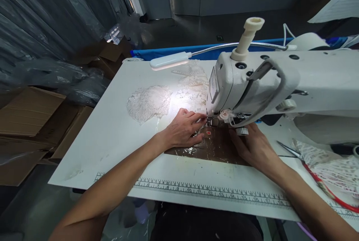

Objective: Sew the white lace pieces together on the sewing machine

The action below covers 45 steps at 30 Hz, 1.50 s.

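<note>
The left hand (187, 128) lies palm down on the left part of the brown plate (221, 155) below the needle area of a white sewing machine (258, 80), its fingers spread and the thumb held apart, with the fingertips just beside the presser foot (211, 122). The right hand (256, 147) rests at the right side of the same plate, and its fingers run in behind a ridged knob (242, 131) and under the machine's head, so I cannot tell whether they pinch anything. A small red-and-white sticker (208, 133) sits on the plate between the two hands. Farther off on the white desk (103, 136), a rounded piece of pale lace (148, 103) lies to the left, and a loose pile of lace (192, 87) spreads to its right, up to the machine head. A slim white lamp (169, 61) on a bendable metal neck hangs over them (its light falls brightest between the two). At the right, more white lace (333, 166) lies near a pointed metal tool (290, 149) and a curved red strip (325, 185). A printed ruler scale (196, 190) runs along the desk's near edge, and opened cardboard boxes (30, 110) stand beyond its left side.
</note>
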### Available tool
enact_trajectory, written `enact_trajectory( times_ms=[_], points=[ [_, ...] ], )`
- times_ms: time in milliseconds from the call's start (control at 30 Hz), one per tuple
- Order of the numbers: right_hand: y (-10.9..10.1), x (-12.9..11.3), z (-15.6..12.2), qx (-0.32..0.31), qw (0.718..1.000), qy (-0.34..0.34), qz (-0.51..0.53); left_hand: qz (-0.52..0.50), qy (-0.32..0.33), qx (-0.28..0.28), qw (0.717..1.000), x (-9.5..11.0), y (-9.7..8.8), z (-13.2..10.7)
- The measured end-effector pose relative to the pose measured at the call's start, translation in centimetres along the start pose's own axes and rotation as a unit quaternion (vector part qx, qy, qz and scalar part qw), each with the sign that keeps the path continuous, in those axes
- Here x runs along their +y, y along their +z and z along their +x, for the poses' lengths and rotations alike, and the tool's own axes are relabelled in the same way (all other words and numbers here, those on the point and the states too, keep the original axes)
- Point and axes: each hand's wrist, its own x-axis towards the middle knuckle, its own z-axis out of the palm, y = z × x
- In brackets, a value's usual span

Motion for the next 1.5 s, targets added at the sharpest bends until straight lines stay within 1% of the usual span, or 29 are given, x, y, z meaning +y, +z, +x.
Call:
enact_trajectory(
  times_ms=[100,233,333,433,500,533,567,633,700,733,800,867,933,1000,1067,1133,1200,1267,1367,1433,1500],
  points=[
    [0.1,0.5,-0.5,-0.001,1.000,-0.019,0.009,-0.017,-0.010,-0.001,1.000,-0.4,0.1,0.1],
    [1.2,1.4,-1.4,0.006,1.000,-0.028,-0.005,-0.054,0.004,-0.005,0.998,-1.6,0.0,0.7],
    [2.1,1.8,-1.8,0.022,0.998,-0.047,-0.035,-0.088,0.008,-0.010,0.996,-3.0,-0.2,1.9],
    [2.5,2.1,-1.8,0.036,0.996,-0.072,-0.048,-0.120,0.003,-0.008,0.993,-4.5,-0.1,3.9],
    [2.7,2.7,-1.9,0.042,0.994,-0.080,-0.053,-0.101,-0.005,-0.006,0.995,-5.2,0.1,5.2],
    [2.9,3.1,-2.0,0.053,0.992,-0.104,-0.057,-0.080,-0.003,-0.018,0.997,-5.5,0.2,5.7],
    [3.1,3.6,-2.0,0.050,0.991,-0.109,-0.059,-0.058,-0.002,-0.031,0.998,-5.7,0.3,6.1],
    [3.7,4.7,-2.0,0.053,0.988,-0.128,-0.064,-0.009,-0.026,-0.045,0.999,-5.7,0.5,6.2],
    [4.2,5.3,-2.0,0.051,0.986,-0.149,-0.060,0.025,-0.034,-0.042,0.998,-5.3,0.3,5.5],
    [4.4,5.3,-2.0,0.053,0.986,-0.147,-0.055,0.038,-0.035,-0.035,0.998,-5.0,0.2,4.9],
    [4.6,5.0,-2.1,0.063,0.988,-0.131,-0.044,0.056,-0.043,-0.016,0.997,-4.2,-0.4,3.0],
    [4.6,4.4,-2.1,0.077,0.990,-0.114,-0.038,0.069,-0.074,0.001,0.995,-3.7,-1.3,0.5],
    [4.6,4.0,-2.2,0.083,0.990,-0.109,-0.036,0.075,-0.129,0.019,0.989,-3.6,-2.1,-2.3],
    [4.8,4.0,-2.2,0.081,0.990,-0.108,-0.037,0.071,-0.206,0.049,0.975,-3.9,-2.8,-5.0],
    [5.1,4.2,-2.2,0.088,0.989,-0.115,-0.038,0.053,-0.287,0.088,0.952,-4.4,-3.3,-7.3],
    [5.4,4.6,-2.2,0.103,0.986,-0.125,-0.040,0.020,-0.352,0.129,0.927,-5.0,-3.5,-9.1],
    [5.5,4.8,-2.4,0.102,0.985,-0.132,-0.043,-0.009,-0.391,0.157,0.907,-5.5,-3.4,-10.2],
    [5.4,4.9,-2.5,0.092,0.986,-0.130,-0.054,-0.022,-0.405,0.169,0.898,-5.8,-3.2,-10.6],
    [5.1,4.9,-2.7,0.066,0.985,-0.131,-0.090,-0.024,-0.406,0.174,0.897,-5.9,-3.1,-10.7],
    [4.9,4.8,-2.6,0.058,0.983,-0.135,-0.110,-0.024,-0.404,0.178,0.897,-5.7,-3.2,-10.6],
    [4.7,4.6,-2.5,0.064,0.981,-0.140,-0.118,-0.036,-0.393,0.185,0.900,-5.2,-3.5,-10.5]
  ],
)
